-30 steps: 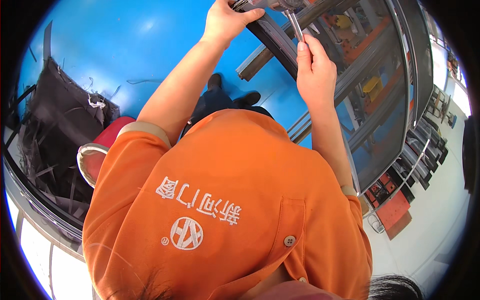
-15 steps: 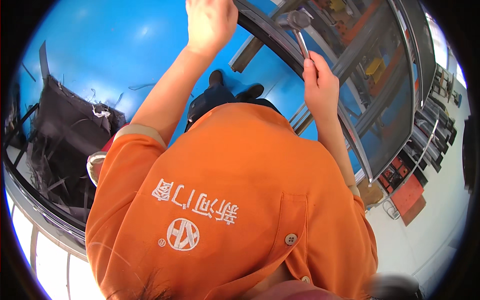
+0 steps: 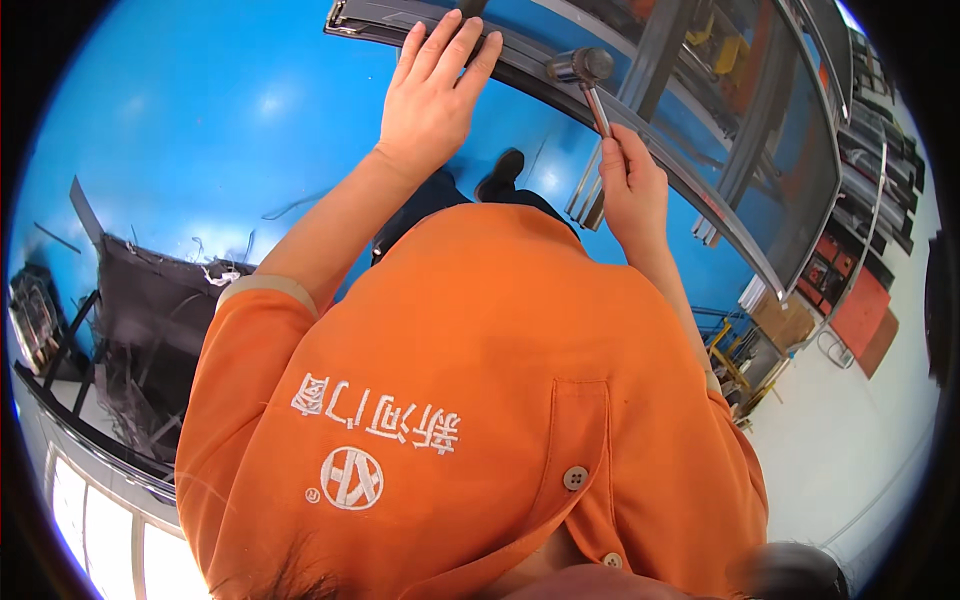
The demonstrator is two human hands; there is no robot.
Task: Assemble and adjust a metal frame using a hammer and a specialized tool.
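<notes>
Gripping a hammer [image 3: 583,67], the right hand [image 3: 634,192] is beside a dark frame [image 3: 525,62]. The left hand [image 3: 430,110], loosely spread, overlies it.

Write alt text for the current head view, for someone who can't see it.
The right hand holds a hammer over a long dark frame, while the left hand spreads across the same frame. The person wears an orange shirt; dark frayed material lies at left on a blue floor.

The hammer [image 3: 593,98] is showing dark grey and silver, the frame [image 3: 525,55] charcoal; the floor [image 3: 180,110] is gleaming blue, the shirt [image 3: 450,320] is displaying orange with white embroidery [image 3: 352,478]
</notes>
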